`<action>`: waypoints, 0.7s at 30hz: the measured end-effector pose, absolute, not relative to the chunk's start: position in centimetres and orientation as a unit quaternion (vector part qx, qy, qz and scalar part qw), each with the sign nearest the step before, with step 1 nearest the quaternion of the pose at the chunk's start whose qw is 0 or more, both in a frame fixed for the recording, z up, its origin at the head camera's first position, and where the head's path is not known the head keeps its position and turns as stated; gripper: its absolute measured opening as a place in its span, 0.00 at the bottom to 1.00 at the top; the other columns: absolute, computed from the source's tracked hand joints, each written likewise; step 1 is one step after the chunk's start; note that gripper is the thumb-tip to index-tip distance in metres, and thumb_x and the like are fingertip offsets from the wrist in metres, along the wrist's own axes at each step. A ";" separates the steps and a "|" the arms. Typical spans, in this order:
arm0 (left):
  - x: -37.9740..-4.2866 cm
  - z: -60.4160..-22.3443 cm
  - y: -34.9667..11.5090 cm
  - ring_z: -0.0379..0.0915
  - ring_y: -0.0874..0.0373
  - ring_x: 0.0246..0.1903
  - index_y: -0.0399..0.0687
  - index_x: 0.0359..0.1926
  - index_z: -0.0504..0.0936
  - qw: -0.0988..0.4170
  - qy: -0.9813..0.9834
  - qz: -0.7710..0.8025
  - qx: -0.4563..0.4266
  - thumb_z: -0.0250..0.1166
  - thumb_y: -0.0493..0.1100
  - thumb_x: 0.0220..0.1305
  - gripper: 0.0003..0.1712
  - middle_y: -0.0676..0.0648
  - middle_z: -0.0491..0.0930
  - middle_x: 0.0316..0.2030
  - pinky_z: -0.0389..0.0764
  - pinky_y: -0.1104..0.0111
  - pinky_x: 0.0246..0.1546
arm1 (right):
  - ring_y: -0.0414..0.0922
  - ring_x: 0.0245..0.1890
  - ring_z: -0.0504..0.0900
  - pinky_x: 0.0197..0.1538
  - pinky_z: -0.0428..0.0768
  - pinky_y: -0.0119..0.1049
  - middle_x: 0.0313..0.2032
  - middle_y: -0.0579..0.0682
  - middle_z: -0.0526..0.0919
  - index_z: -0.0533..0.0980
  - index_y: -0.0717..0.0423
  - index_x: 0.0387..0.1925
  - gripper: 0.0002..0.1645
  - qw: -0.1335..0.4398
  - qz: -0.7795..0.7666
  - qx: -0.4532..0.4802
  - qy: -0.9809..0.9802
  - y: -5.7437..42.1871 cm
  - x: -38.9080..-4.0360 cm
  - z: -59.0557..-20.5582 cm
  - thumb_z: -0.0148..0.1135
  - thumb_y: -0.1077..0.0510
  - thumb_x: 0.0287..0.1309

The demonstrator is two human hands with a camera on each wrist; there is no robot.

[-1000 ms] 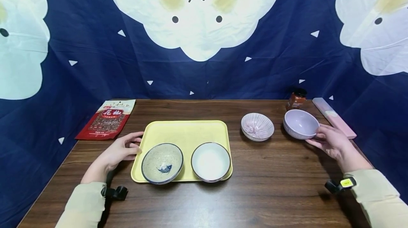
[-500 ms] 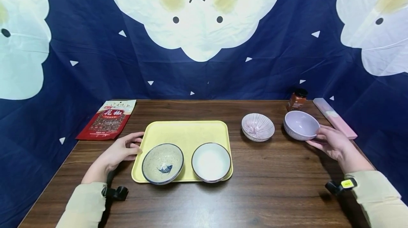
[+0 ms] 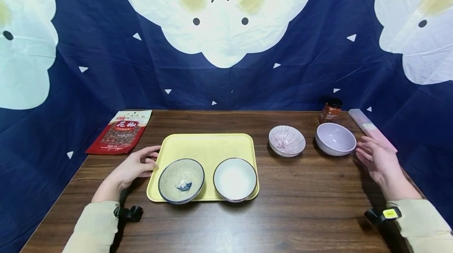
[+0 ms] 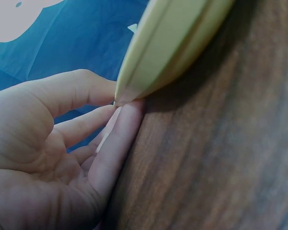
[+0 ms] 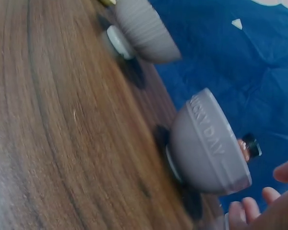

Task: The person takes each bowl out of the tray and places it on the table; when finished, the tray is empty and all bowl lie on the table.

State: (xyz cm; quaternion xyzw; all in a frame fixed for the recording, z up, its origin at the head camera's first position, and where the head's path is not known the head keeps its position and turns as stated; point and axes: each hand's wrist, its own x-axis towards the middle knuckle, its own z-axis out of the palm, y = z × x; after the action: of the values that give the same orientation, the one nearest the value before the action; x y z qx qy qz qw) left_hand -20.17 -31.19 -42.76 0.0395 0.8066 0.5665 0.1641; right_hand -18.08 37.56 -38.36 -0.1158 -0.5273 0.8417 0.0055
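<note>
My left hand (image 3: 132, 169) pinches the left rim of a yellow tray (image 3: 205, 143). In the left wrist view the thumb and fingertips meet at the edge of the tray (image 4: 173, 48). On the tray's front part sit a speckled bowl with a blue fish (image 3: 181, 178) and a white bowl with a dark rim (image 3: 235, 178). My right hand (image 3: 378, 162) is just right of a lilac bowl (image 3: 335, 139), its fingers apart and holding nothing. Raised letters mark the side of the lilac bowl (image 5: 204, 143) in the right wrist view.
A striped bowl (image 3: 286, 141) stands between the tray and the lilac bowl. Behind are a dark-lidded jar (image 3: 330, 110) and a long pink box (image 3: 371, 129). A red spice packet (image 3: 120, 133) lies at the back left. A blue cloth (image 3: 226, 84) hangs behind the table.
My right hand has let go of the lilac bowl and drawn back to the right. The lilac bowl stays in place. My left hand keeps its grip on the tray.
</note>
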 end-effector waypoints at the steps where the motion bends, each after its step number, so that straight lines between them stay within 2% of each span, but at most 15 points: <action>1: -20.1 -42.7 -31.2 0.74 0.61 0.40 0.42 0.71 0.55 0.164 0.807 0.565 0.039 0.62 0.33 0.58 0.42 0.31 0.63 0.58 0.83 0.61 0.38 | 0.40 0.29 0.84 0.34 0.82 0.30 0.28 0.47 0.84 0.81 0.50 0.33 0.15 0.028 0.845 -0.111 -0.522 37.4 -17.8 -38.1 0.50 0.65 0.65; 4: -20.1 -42.7 -31.1 0.74 0.61 0.40 0.41 0.71 0.55 0.163 0.808 0.565 0.040 0.62 0.33 0.58 0.42 0.31 0.63 0.58 0.83 0.61 0.38 | 0.41 0.29 0.84 0.34 0.82 0.29 0.29 0.49 0.85 0.82 0.54 0.35 0.13 0.069 0.855 -0.081 -0.508 36.7 -17.3 -37.6 0.51 0.67 0.64; 7: -20.1 -42.7 -31.1 0.74 0.61 0.40 0.41 0.71 0.55 0.163 0.809 0.564 0.040 0.62 0.33 0.58 0.42 0.31 0.63 0.58 0.83 0.61 0.39 | 0.42 0.31 0.85 0.35 0.82 0.30 0.32 0.50 0.86 0.82 0.56 0.39 0.13 0.071 0.856 -0.040 -0.510 35.7 -16.8 -37.2 0.51 0.67 0.65; 16: -20.1 -42.8 -31.2 0.74 0.61 0.40 0.41 0.71 0.56 0.160 0.810 0.564 0.038 0.62 0.33 0.57 0.41 0.32 0.63 0.58 0.83 0.61 0.39 | 0.48 0.43 0.85 0.44 0.81 0.34 0.45 0.55 0.85 0.76 0.64 0.53 0.18 0.017 0.847 0.098 -0.523 31.5 -15.4 -36.4 0.42 0.68 0.69; 21: -20.1 -43.0 -31.2 0.74 0.61 0.40 0.42 0.71 0.56 0.158 0.810 0.564 0.037 0.62 0.33 0.57 0.41 0.32 0.63 0.58 0.83 0.61 0.39 | 0.50 0.46 0.84 0.48 0.81 0.37 0.48 0.58 0.83 0.74 0.66 0.55 0.20 -0.014 0.842 0.133 -0.523 28.5 -15.1 -36.2 0.40 0.68 0.69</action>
State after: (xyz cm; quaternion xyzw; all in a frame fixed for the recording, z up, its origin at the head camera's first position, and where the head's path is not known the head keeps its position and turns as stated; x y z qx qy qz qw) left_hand -20.13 -31.16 -42.97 0.0373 0.8097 0.5640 0.1578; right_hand -15.15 28.52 -36.24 0.1332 -0.5228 0.8418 -0.0143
